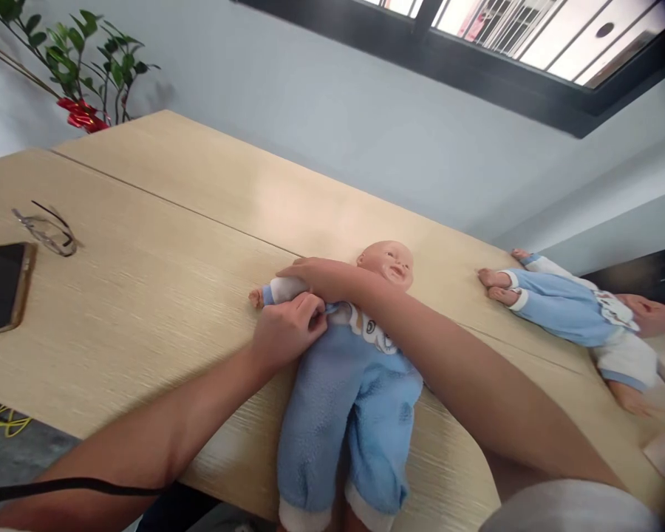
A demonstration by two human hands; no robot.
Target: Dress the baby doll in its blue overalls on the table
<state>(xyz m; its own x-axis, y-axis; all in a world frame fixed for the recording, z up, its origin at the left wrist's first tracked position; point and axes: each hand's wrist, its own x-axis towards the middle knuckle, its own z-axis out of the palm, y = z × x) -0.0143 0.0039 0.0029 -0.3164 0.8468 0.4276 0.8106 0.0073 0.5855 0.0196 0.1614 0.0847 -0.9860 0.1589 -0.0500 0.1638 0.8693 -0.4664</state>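
Note:
A baby doll (385,264) lies on its back in a blue and white outfit (332,377), its legs toward me. My left hand (289,329) is closed, its fingertips pinching blue cloth at the side of the doll's chest, just under its outstretched arm. My right hand (315,273) reaches across the doll's chest. It is closed over the white sleeve (285,290) near the shoulder, and some of its fingers are hidden. My right forearm covers part of the doll's neck and chest.
A second doll (565,303) in similar clothes lies at the right of the wooden table (160,295). Eyeglasses (49,230) and a phone (3,288) lie at the left. A potted plant (77,66) stands beyond the far edge, by the wall.

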